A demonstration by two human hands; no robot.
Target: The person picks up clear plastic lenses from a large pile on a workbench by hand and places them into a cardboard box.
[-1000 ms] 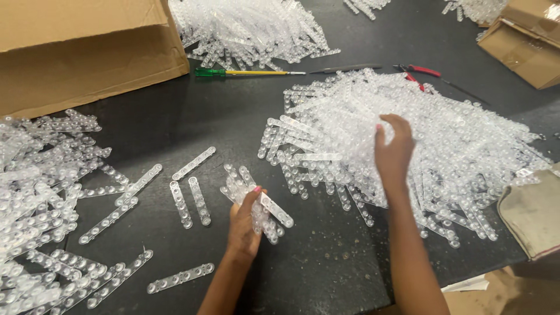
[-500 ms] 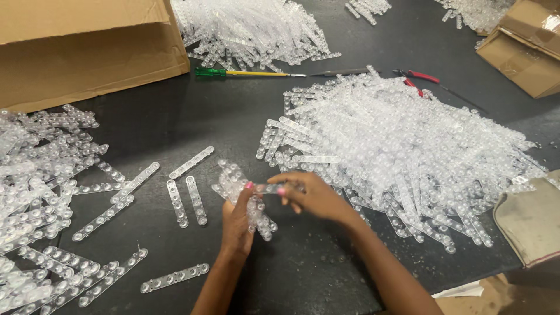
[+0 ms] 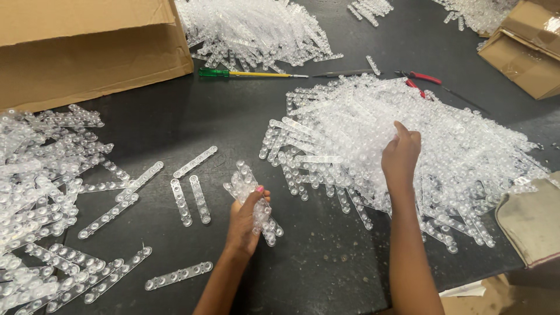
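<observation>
a workshop or small factory bench is seen: heaps of clear plastic strips (image 3: 402,134) are spread on a black table (image 3: 233,122), cardboard boxes (image 3: 87,52) and pliers (image 3: 417,79) alongside.

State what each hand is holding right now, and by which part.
The left hand grips a small stack of clear plastic lens strips around its middle. The right hand reaches into the big pile of strips; whether its fingers hold one cannot be told.

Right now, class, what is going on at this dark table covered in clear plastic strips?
A person sorts clear, bumpy plastic strips on a dark table. The left hand grips a small stack of clear strips, while the right hand reaches into the big heap of clear strips. More strips lie loose on the left beside a brown cardboard box, and a green-handled screwdriver rests behind.
</observation>
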